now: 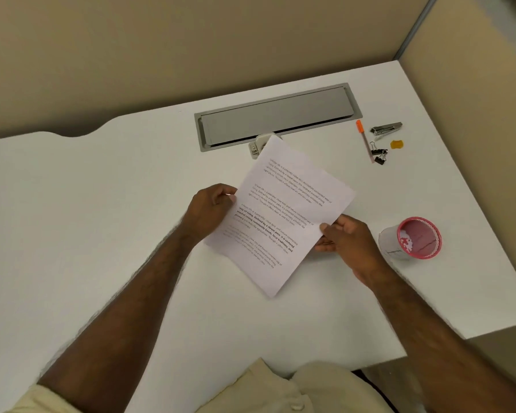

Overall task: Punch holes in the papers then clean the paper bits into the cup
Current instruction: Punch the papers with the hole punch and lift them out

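I hold printed white papers (pixel 283 210) tilted above the white desk (pixel 102 234). My left hand (pixel 210 210) pinches their left edge and my right hand (pixel 344 236) grips the lower right edge. Behind the top corner of the sheets a white hole punch (pixel 258 144) lies on the desk, partly hidden by the paper. To the right of my right hand stands a cup (pixel 411 238) with a pink rim, and white bits show inside it.
A grey cable tray lid (pixel 277 113) is set into the desk's back. At the back right lie an orange-capped pen (pixel 365 141), a metal stapler (pixel 386 128), black binder clips (pixel 379 155) and a small yellow object (pixel 396 144). Beige partition walls close the back and right.
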Motion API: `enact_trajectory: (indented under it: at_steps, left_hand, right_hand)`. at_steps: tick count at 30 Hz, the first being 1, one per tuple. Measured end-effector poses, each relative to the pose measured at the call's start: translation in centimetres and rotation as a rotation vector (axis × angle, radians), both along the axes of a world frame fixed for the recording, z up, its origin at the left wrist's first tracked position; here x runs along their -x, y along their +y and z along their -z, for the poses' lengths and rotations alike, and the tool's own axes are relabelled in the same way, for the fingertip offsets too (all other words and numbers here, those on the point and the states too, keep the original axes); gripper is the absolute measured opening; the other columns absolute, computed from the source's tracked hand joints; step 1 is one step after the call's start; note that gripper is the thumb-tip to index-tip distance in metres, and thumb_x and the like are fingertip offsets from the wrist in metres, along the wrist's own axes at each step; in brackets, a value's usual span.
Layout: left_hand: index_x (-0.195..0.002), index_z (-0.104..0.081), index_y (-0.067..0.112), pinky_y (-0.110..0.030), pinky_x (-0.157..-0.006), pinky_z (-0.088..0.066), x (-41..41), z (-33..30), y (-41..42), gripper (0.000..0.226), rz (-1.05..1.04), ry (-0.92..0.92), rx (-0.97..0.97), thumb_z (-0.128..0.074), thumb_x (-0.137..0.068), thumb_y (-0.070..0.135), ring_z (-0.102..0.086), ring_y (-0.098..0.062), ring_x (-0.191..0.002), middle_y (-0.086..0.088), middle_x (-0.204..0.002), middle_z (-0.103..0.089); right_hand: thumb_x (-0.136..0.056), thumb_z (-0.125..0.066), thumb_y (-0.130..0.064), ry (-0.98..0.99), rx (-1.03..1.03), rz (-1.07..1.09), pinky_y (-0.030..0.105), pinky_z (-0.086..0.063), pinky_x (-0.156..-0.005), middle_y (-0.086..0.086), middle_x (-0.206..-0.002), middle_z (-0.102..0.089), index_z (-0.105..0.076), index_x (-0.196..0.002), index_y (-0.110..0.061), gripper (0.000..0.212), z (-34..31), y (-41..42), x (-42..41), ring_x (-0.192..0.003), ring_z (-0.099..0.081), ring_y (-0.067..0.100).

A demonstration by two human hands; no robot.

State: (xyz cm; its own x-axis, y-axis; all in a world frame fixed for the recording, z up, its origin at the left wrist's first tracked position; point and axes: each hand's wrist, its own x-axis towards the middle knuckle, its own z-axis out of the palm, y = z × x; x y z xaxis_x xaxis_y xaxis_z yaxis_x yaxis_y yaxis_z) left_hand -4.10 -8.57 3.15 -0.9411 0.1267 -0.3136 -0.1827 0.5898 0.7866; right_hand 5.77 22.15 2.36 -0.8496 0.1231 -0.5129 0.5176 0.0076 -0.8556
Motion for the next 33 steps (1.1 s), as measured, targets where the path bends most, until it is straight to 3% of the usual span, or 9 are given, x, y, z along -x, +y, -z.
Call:
enact_trajectory:
  at_steps: [5, 9, 12, 15, 19, 24, 27, 30, 33]
  left_hand:
    - [-0.097, -0.074, 0.038, -0.041, -0.093, -0.057, -1.3, -1.6, -2.1, 0.017, -0.003, 0.027, -0.116, -0.064, -0.100, 0.024, -0.073, -0.009, -0.088, 0.015, -0.092, -0.080]
    - [-0.107, -0.075, 0.022, -0.050, -0.100, -0.059, -2.1, -2.6, -3.3, 0.013, 0.025, 0.057, -0.172, -0.065, -0.099, 0.025, -0.078, -0.022, -0.098, 0.002, -0.099, -0.082]
    - [-0.108, -0.075, 0.013, -0.044, -0.100, -0.060, -2.5, -2.9, -4.0, 0.012, 0.045, 0.118, -0.163, -0.066, -0.102, 0.018, -0.078, -0.018, -0.099, 0.003, -0.105, -0.082]
    - [-0.107, -0.076, 0.010, -0.032, -0.095, -0.060, -3.1, -2.8, -4.3, 0.012, 0.037, 0.164, -0.143, -0.067, -0.103, 0.016, -0.078, -0.013, -0.095, 0.004, -0.101, -0.081]
    - [-0.108, -0.077, 0.012, -0.015, -0.086, -0.054, -4.3, -2.6, -4.6, 0.012, 0.043, 0.218, -0.089, -0.069, -0.102, 0.018, -0.076, -0.012, -0.093, 0.006, -0.099, -0.081]
    - [-0.113, -0.077, 0.012, -0.029, -0.093, -0.058, -6.1, -2.1, -4.5, 0.016, 0.039, 0.260, -0.033, -0.065, -0.103, 0.018, -0.074, -0.018, -0.094, 0.002, -0.106, -0.081]
    - [-0.123, -0.074, 0.014, -0.028, -0.097, -0.056, -6.8, -1.8, -4.3, 0.022, 0.081, 0.297, 0.009, -0.061, -0.105, 0.016, -0.074, -0.017, -0.101, 0.002, -0.116, -0.080]
    - [-0.126, -0.071, 0.012, -0.011, -0.091, -0.050, -7.0, -1.9, -3.8, 0.023, 0.083, 0.339, 0.056, -0.058, -0.107, 0.016, -0.073, -0.017, -0.101, 0.002, -0.120, -0.079]
    - [-0.121, -0.072, 0.010, -0.032, -0.088, -0.058, -7.2, -2.1, -3.0, 0.021, 0.033, 0.342, 0.086, -0.058, -0.108, 0.017, -0.075, -0.023, -0.097, 0.000, -0.115, -0.080]
  right_hand:
    - [-0.103, -0.061, -0.009, 0.136, -0.275, -0.074, 0.046, -0.066, -0.076, 0.006, -0.098, -0.081, -0.073, -0.113, -0.013, 0.017, -3.4, -0.1, 1.3, -0.077, -0.078, 0.025]
    - [-0.104, -0.060, -0.014, 0.237, -0.454, -0.131, 0.041, -0.067, -0.072, 0.013, -0.103, -0.077, -0.070, -0.122, -0.010, 0.021, -6.1, -0.7, 1.6, -0.074, -0.078, 0.025]
    - [-0.104, -0.060, -0.016, 0.313, -0.534, -0.152, 0.025, -0.064, -0.064, 0.013, -0.101, -0.076, -0.069, -0.124, -0.012, 0.022, -7.8, -1.5, 1.6, -0.072, -0.075, 0.020]
    - [-0.105, -0.059, -0.020, 0.335, -0.599, -0.158, 0.023, -0.063, -0.065, 0.007, -0.101, -0.076, -0.069, -0.127, -0.015, 0.024, -9.0, -2.3, 1.3, -0.076, -0.075, 0.019]
    - [-0.105, -0.060, -0.022, 0.391, -0.673, -0.157, 0.048, -0.064, -0.081, -0.004, -0.102, -0.075, -0.070, -0.124, -0.013, 0.023, -9.8, -3.3, 0.5, -0.087, -0.072, 0.024]
    - [-0.105, -0.060, -0.021, 0.418, -0.681, -0.174, 0.051, -0.064, -0.082, 0.001, -0.115, -0.075, -0.070, -0.124, -0.011, 0.024, -8.5, -4.0, -0.4, -0.095, -0.069, 0.019]
    - [-0.105, -0.060, -0.021, 0.410, -0.646, -0.179, 0.042, -0.065, -0.082, 0.006, -0.123, -0.074, -0.067, -0.130, -0.011, 0.029, -7.4, -4.0, -0.5, -0.100, -0.071, 0.024]
    - [-0.106, -0.059, -0.022, 0.398, -0.614, -0.178, 0.008, -0.055, -0.072, 0.004, -0.120, -0.074, -0.066, -0.134, -0.013, 0.031, -6.7, -3.7, -0.3, -0.097, -0.073, 0.024]
    - [-0.105, -0.059, -0.019, 0.416, -0.565, -0.158, 0.003, -0.051, -0.069, -0.001, -0.113, -0.074, -0.068, -0.129, -0.013, 0.026, -6.6, -3.3, -0.2, -0.096, -0.074, 0.025]
